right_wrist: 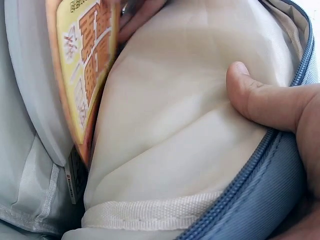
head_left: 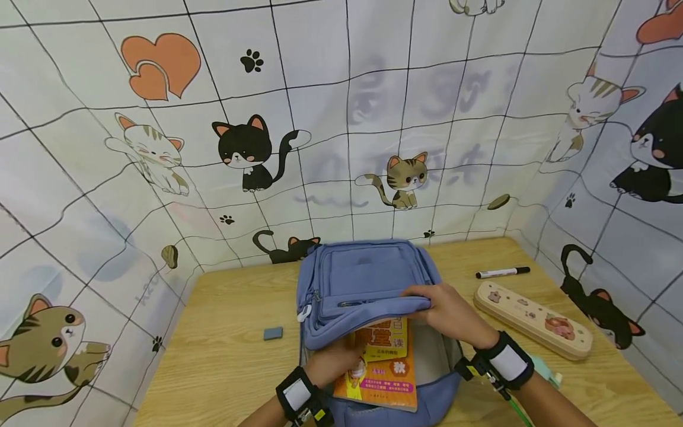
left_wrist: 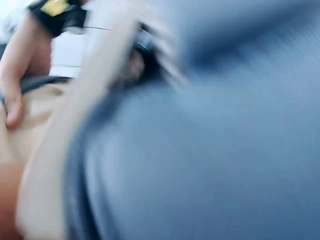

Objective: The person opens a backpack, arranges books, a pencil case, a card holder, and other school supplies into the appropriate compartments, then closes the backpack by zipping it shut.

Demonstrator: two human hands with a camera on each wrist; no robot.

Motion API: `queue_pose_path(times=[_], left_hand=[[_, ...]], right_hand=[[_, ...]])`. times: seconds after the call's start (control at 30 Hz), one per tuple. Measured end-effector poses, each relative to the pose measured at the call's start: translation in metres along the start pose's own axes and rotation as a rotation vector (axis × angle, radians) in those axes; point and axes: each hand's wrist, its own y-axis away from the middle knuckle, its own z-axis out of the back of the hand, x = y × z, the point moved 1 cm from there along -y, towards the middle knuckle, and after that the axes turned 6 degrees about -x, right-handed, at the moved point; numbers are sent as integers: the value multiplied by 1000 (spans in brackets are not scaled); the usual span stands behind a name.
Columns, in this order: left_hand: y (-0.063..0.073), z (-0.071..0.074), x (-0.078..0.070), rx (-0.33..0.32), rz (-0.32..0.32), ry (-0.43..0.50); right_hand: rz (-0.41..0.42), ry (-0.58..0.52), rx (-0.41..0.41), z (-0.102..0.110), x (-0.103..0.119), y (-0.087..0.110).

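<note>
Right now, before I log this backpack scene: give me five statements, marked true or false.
1. The right grip holds the backpack flap. True.
2. The backpack is zipped shut. False: the backpack is open.
3. The yellow book overlaps the orange book. True.
4. The small block lies right of the backpack. False: the small block lies left of it.
5. The marker lies beyond the cream case from the person. True.
</note>
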Motion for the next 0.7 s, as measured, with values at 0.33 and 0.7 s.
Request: queue_pose_path(times=[0.33, 0.7], left_hand=[[24, -8, -4, 304, -499, -853], [-2, -9, 11, 253, -571, -835]], right_hand=[[17, -9, 20, -1, -1, -1], [37, -12, 1, -4, -1, 1]])
